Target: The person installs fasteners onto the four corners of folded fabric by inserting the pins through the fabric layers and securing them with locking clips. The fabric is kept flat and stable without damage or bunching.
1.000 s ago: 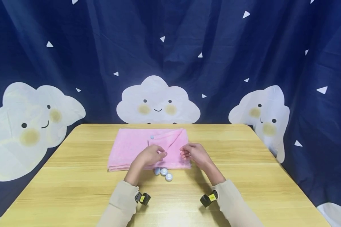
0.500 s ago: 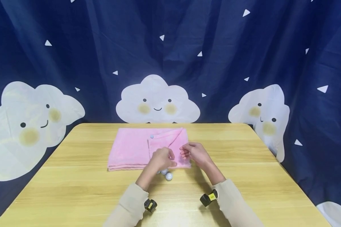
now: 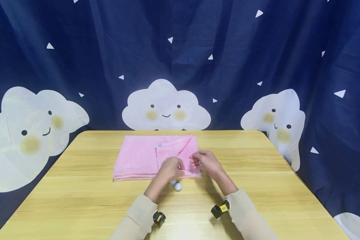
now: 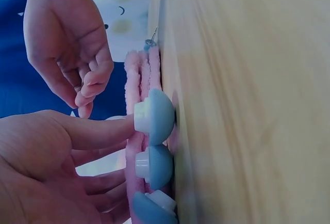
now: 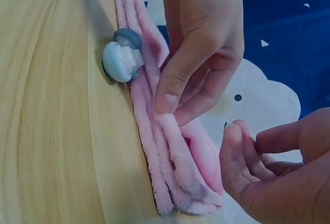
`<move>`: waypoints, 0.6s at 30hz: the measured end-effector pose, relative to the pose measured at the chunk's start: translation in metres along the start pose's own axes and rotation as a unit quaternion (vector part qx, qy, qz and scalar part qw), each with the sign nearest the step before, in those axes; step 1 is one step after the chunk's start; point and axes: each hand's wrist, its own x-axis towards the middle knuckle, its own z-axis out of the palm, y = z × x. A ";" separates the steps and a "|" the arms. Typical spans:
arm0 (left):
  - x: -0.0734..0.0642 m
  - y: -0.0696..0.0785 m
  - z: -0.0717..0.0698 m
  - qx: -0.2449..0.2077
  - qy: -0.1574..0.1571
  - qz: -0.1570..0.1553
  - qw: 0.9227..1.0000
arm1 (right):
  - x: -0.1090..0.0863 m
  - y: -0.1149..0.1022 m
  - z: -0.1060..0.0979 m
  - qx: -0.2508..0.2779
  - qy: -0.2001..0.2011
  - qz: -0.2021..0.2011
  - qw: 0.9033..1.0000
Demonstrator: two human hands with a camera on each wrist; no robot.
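Note:
A folded pink plush towel (image 3: 138, 156) lies on the table, one upper flap turned back diagonally. My left hand (image 3: 170, 169) pinches the near edge of this flap between thumb and fingers, seen in the right wrist view. My right hand (image 3: 207, 163) hovers by the towel's right side, fingers loosely curled with nothing between them. Three mushroom-shaped fasteners with pale blue caps and white stems lie at the towel's front edge; one fastener (image 3: 178, 186) shows plainly, another (image 3: 173, 182) is partly behind my left wrist. A further blue cap (image 3: 160, 144) sits on the flap's far corner.
The wooden table (image 3: 258, 186) extends around the towel on every side. Behind it hangs a dark blue curtain (image 3: 180, 43) with smiling white clouds. Each wrist carries a black camera (image 3: 159, 218).
My left hand has moved right and nearer along the flap to its front edge, now covering part of the fasteners. The right hand and the towel have stayed almost still.

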 end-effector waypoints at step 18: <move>0.003 -0.004 -0.007 -0.055 0.081 -0.013 0.995 | -0.003 0.000 -0.011 -0.164 -0.052 -0.011 0.985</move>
